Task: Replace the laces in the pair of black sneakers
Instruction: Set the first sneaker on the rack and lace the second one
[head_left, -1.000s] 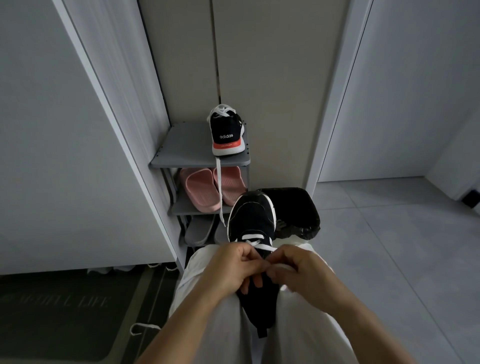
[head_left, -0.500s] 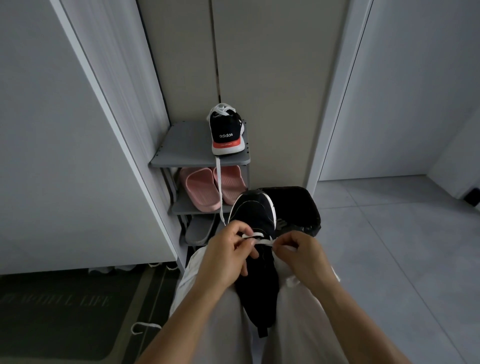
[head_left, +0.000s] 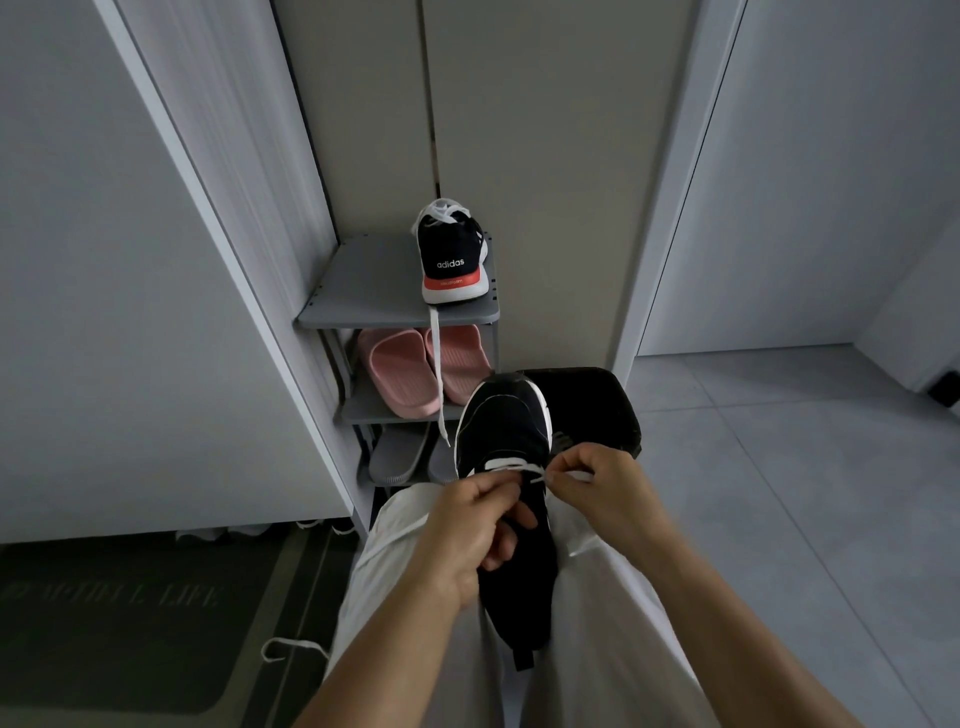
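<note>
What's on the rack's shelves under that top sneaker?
A pair of pink slides on the middle shelf; below, grey slippers, partly covered by the held sneaker. A white lace dangles across.

Black sneaker (head_left: 511, 499) on lap, both hands pinching white lace (head_left: 511, 464), left hand (head_left: 470, 530), right hand (head_left: 605, 493), second sneaker (head_left: 453, 258) on shelf (head_left: 363, 291)
</note>
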